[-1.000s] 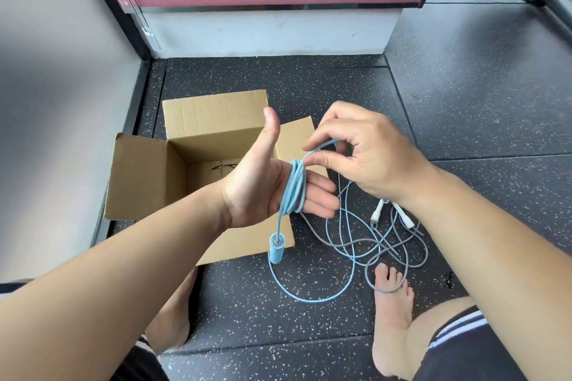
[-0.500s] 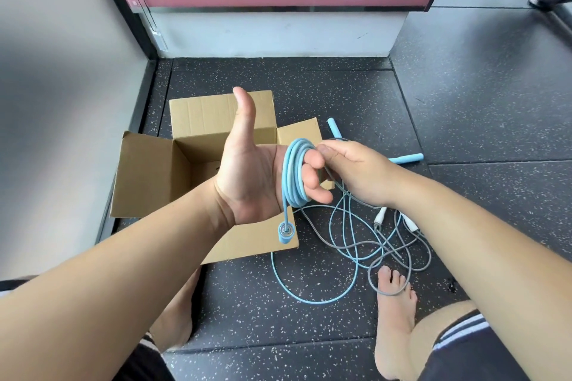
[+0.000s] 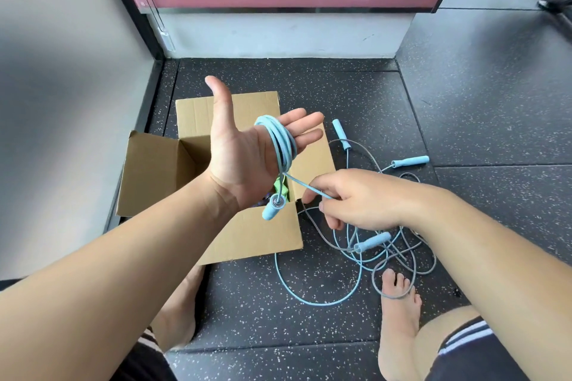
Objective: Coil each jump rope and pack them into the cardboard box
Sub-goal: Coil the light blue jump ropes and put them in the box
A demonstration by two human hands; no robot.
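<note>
Though speckled, dark floor (image 3: 464, 120) under box (image 3: 253, 241), beside wall (image 3: 62, 71).

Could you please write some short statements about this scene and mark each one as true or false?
1. Blue rope is wound around the fingers of the left hand. True.
2. The right hand grips a handle. False: it pinches the rope's cord, not a handle.
3. A blue handle hangs below the left hand. True.
4. The box is closed. False: its flaps stand open.
5. No rope lies on the floor. False: a tangle of cords lies there, beside the box.
</note>
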